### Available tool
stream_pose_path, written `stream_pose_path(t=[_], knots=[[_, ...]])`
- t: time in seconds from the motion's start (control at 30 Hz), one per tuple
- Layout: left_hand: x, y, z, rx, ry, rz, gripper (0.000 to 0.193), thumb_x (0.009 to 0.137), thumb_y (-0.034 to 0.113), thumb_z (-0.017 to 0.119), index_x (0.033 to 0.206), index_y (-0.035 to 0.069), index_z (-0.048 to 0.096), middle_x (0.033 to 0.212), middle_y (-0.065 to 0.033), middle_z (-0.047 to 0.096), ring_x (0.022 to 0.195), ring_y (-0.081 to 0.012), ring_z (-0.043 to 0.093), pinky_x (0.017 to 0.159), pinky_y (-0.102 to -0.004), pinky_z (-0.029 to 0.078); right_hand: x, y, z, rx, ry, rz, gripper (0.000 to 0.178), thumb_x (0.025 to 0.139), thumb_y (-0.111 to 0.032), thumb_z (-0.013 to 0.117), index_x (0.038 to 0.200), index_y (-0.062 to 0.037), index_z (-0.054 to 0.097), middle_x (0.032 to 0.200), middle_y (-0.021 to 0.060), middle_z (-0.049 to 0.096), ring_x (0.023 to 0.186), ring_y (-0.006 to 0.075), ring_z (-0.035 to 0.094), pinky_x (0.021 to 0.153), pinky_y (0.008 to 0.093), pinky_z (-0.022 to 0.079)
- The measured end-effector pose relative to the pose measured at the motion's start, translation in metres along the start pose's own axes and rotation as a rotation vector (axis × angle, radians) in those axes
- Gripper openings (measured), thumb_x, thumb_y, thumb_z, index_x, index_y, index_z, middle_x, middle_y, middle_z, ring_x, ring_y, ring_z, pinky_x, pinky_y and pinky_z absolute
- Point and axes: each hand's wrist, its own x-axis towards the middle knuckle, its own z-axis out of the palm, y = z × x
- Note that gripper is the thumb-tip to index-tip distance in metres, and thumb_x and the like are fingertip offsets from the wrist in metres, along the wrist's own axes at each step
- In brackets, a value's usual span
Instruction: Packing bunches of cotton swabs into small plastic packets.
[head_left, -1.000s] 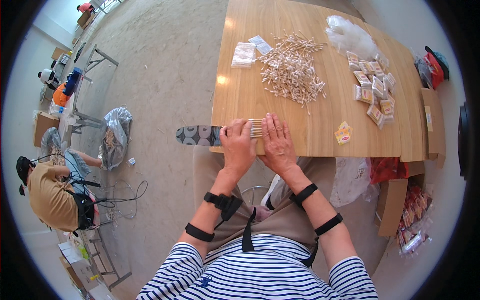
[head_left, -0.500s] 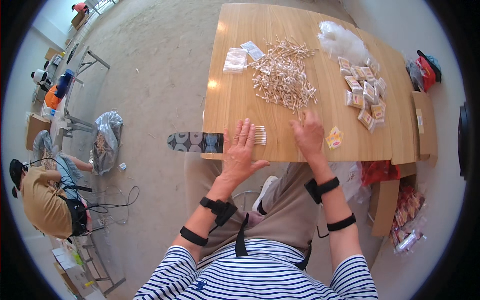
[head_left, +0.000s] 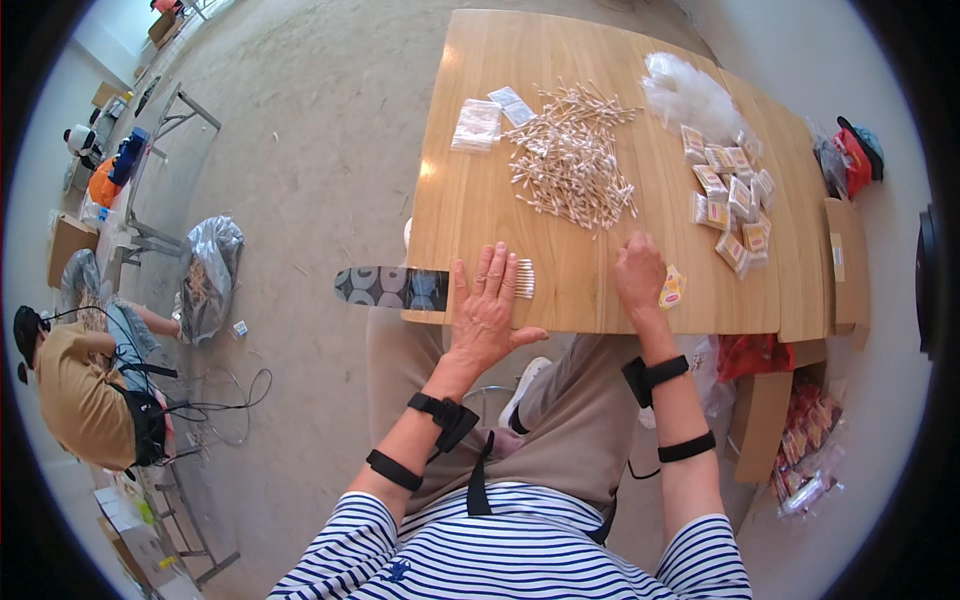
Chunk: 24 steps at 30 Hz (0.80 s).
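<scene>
My left hand (head_left: 487, 310) lies flat with fingers outstretched at the table's near edge. It covers part of a neat row of cotton swabs (head_left: 525, 279), whose white tips show to the right of the fingers. A dark strip with a grey pattern (head_left: 380, 287) juts out over the table edge, left of that hand. My right hand (head_left: 640, 278) is curled closed just above the tabletop; whatever its fingers may hold is hidden. Beside it on the right are small yellow-and-white cards (head_left: 674, 287). Farther back spreads a loose heap of cotton swabs (head_left: 575, 160).
Clear packets (head_left: 476, 125) lie left of the heap on the wooden table (head_left: 450, 210). Small filled packs (head_left: 740, 197) and clear plastic bags (head_left: 690, 92) sit at right. A cardboard box (head_left: 760, 425) stands below the table. Another person (head_left: 90, 400) sits at far left.
My right hand has moved right, from just below the swab heap to beside the yellow cards, and its fingers have curled tighter. The left hand stays flat on the swab row.
</scene>
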Motion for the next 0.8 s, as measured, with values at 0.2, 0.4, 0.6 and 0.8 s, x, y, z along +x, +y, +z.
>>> stream_pose_path(t=[0.2,0.4,0.6,0.8], knots=[[0.001,0.001,0.001,0.004,0.01,0.01,0.127,0.061,0.074,0.073,0.154,-0.002,0.029,0.164,-0.0168,0.023,0.154,-0.0297,0.016,0.121,-0.0617,0.003,0.0,-0.07,0.009,0.26,-0.113,-0.324,0.009,0.081,-0.001,0.059,0.09,-0.0017,0.06,0.099,0.0219,0.059,0.089,0.0414,0.064,0.076,0.0493,0.054],[0.001,0.003,-0.001,-0.007,-0.001,0.006,0.124,0.063,0.072,0.074,0.153,-0.001,0.032,0.163,-0.0159,0.024,0.154,-0.0287,0.017,0.121,-0.0617,0.002,0.013,-0.093,0.029,0.219,-0.14,-0.564,0.006,0.081,-0.003,0.061,0.087,-0.0034,0.06,0.096,0.0182,0.06,0.089,0.039,0.065,0.075,0.049,0.053],[0.0,0.002,-0.001,-0.011,0.013,0.008,0.124,0.062,0.072,0.075,0.152,-0.002,0.033,0.162,-0.0147,0.027,0.153,-0.0269,0.019,0.121,-0.0616,0.005,0.007,-0.067,0.024,0.283,0.026,-0.141,0.009,0.084,-0.013,0.065,0.085,-0.0047,0.061,0.097,0.0154,0.064,0.088,0.0373,0.066,0.074,0.0501,0.052],[0.001,0.002,-0.001,0.005,0.016,0.018,0.125,0.061,0.074,0.073,0.152,-0.002,0.033,0.161,-0.0145,0.028,0.153,-0.027,0.02,0.121,-0.0611,0.005,0.017,-0.031,0.019,0.124,0.069,0.231,0.016,0.086,-0.02,0.064,0.085,-0.0039,0.063,0.093,0.0166,0.068,0.087,0.038,0.068,0.075,0.0498,0.054]])
